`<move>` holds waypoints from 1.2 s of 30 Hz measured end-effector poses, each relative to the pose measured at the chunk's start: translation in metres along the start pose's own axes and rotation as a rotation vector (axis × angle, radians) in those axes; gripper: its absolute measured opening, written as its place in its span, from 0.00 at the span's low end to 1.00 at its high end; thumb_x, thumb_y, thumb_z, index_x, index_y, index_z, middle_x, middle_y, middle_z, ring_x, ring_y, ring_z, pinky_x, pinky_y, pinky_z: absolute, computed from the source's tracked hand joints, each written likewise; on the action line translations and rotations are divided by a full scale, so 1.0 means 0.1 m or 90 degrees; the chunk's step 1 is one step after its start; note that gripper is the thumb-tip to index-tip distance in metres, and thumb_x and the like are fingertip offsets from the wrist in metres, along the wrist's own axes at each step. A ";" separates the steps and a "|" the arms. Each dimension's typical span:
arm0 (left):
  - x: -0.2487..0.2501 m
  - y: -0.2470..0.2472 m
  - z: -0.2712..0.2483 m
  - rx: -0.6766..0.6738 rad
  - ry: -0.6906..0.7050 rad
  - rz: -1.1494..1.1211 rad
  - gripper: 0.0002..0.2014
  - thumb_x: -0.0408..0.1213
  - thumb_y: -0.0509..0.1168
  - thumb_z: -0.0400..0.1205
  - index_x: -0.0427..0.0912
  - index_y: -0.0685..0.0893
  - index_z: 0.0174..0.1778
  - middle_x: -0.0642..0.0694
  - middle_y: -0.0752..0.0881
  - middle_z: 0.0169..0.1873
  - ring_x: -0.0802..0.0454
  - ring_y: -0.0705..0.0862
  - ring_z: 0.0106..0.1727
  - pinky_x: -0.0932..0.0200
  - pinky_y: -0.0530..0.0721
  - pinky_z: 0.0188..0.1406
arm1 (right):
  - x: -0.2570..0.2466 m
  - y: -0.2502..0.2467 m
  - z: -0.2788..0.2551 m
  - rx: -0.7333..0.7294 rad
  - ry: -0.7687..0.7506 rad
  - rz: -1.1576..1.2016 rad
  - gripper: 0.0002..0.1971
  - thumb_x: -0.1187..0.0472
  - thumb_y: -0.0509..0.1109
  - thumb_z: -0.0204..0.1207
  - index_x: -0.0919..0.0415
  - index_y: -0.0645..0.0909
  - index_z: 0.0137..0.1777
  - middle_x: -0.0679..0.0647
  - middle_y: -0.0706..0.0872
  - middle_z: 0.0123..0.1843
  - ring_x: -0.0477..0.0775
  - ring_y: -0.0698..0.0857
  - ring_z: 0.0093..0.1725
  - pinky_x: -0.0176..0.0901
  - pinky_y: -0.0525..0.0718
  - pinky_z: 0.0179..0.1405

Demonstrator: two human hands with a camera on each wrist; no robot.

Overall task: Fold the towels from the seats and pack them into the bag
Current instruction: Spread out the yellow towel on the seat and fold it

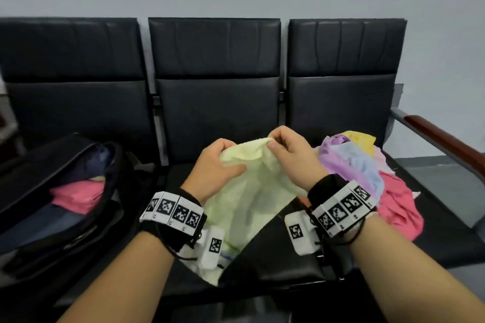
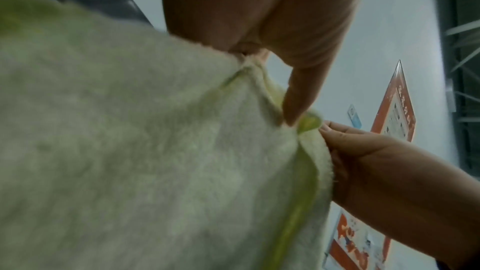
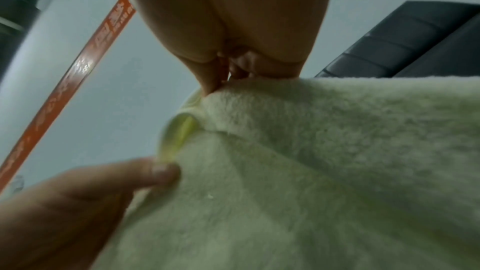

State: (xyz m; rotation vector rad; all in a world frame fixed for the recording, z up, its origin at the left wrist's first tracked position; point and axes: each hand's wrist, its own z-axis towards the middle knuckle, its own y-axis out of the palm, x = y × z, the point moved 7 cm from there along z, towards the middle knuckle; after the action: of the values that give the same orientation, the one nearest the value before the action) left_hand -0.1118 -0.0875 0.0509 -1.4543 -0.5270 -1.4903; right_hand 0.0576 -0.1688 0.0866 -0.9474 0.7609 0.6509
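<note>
Towel (image 1: pixel 244 191), pale green, is pinched at its upper edge by the curled fingers of both the left hand (image 1: pixel 215 165) and the right hand (image 1: pixel 291 155) over the middle seat (image 1: pixel 183 270). Only the head view shows the open bag (image 1: pixel 60 191) and the towel pile (image 1: pixel 367 173). Orange posters (image 2: pixel 392 110) in the wrist views are too blurred to read.

Pale green towel (image 1: pixel 244 199) hangs over middle seat; black bag (image 1: pixel 52 191) lies open.

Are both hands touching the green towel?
Touching. The head view shows the left hand and right hand pinching the green towel at its top edge; both wrist views confirm.
</note>
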 end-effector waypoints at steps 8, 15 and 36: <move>-0.58 -0.70 -0.46 0.109 -0.015 0.093 0.08 0.30 0.69 0.78 0.49 0.86 0.38 0.55 0.88 0.34 0.63 0.82 0.34 0.66 0.79 0.35 | 0.18 0.76 -0.36 -0.139 0.051 -0.102 0.12 0.45 0.78 0.68 0.48 0.79 0.41 0.41 0.84 0.36 0.41 0.81 0.37 0.43 0.78 0.38; -0.79 -0.72 -0.66 0.118 -0.015 0.176 0.07 0.39 0.68 0.81 0.52 0.84 0.37 0.54 0.85 0.32 0.65 0.81 0.35 0.71 0.77 0.33 | 0.32 1.04 -0.56 -0.126 0.030 -0.247 0.03 0.55 0.71 0.74 0.46 0.85 0.45 0.45 0.86 0.40 0.52 0.85 0.45 0.56 0.84 0.48; -0.51 -1.27 -0.65 0.323 0.048 0.107 0.08 0.39 0.62 0.87 0.45 0.80 0.43 0.56 0.81 0.33 0.67 0.77 0.34 0.70 0.76 0.35 | 0.14 0.61 -0.23 0.042 -0.004 -0.027 0.20 0.72 0.57 0.67 0.46 0.81 0.43 0.39 0.86 0.38 0.37 0.82 0.39 0.29 0.78 0.33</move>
State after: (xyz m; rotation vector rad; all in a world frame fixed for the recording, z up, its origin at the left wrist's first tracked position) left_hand -0.2600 -0.0672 0.0293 -1.0151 -0.6622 -1.1650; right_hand 0.0123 -0.1604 0.0387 -0.8990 0.7511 0.5887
